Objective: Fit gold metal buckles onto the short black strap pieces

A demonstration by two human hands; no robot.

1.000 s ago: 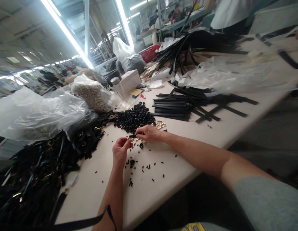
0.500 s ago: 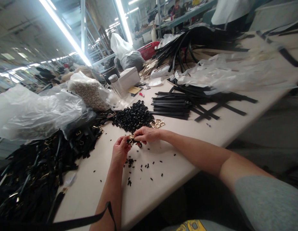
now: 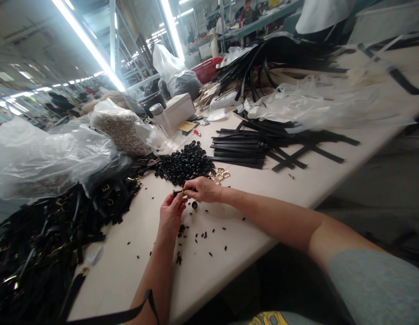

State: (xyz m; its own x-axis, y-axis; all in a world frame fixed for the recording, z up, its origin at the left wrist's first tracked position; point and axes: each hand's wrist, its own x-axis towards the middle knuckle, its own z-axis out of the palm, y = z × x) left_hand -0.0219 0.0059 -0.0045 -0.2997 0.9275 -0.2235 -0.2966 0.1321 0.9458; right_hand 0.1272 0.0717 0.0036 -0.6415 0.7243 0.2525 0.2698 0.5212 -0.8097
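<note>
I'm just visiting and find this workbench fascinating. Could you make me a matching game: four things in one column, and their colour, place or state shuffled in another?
Things
1. Dark strip
2. Small loops
3. Square metal frames
4. Clear bottle

Descriptions
A. Gold-coloured, lying just beyond the right hand
B. Silver-topped, beside a white box
C. Pinched in the fingers, between the left hand and the right
D. Black, gathered in a big heap

Right pairs: 1-C, 2-D, 3-A, 4-B
</note>
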